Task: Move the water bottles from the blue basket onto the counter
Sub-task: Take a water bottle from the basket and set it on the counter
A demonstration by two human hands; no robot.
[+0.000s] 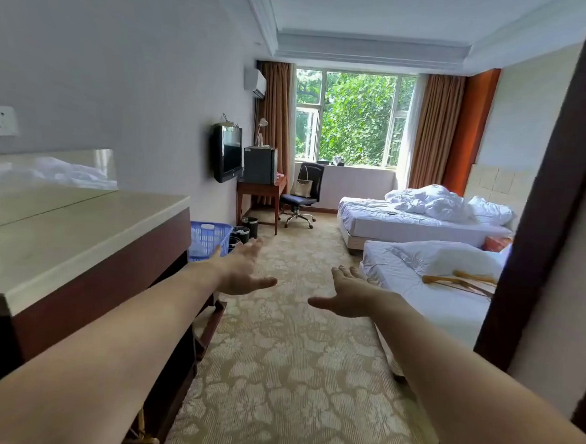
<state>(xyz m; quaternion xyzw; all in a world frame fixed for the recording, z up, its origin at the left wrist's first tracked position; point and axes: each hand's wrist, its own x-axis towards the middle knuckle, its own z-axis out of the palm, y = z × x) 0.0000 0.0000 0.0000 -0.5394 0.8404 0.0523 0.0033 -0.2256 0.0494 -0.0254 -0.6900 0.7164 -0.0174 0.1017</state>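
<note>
Your table (pixel 78 232) lies at nine o'clock; the basket (pixel 211 239) stands on the carpet (pixel 293 359) beyond it at eleven, the beds (pixel 404 225) at two.

Hotel rm: twin beds (pixel 418 226), wall TV (pixel 228 153), minifridge (pixel 259 165) on desk (pixel 262 190)

The basket (pixel 211 241) is looking bright blue, the carpet (pixel 292 376) is showing off a beige-and-cream floral pattern, the curtains (pixel 434 131) are glowing tan-brown, the bedsheets (pixel 404 226) are looking plain white, and the tabletop (pixel 78 236) is reading cream.
</note>
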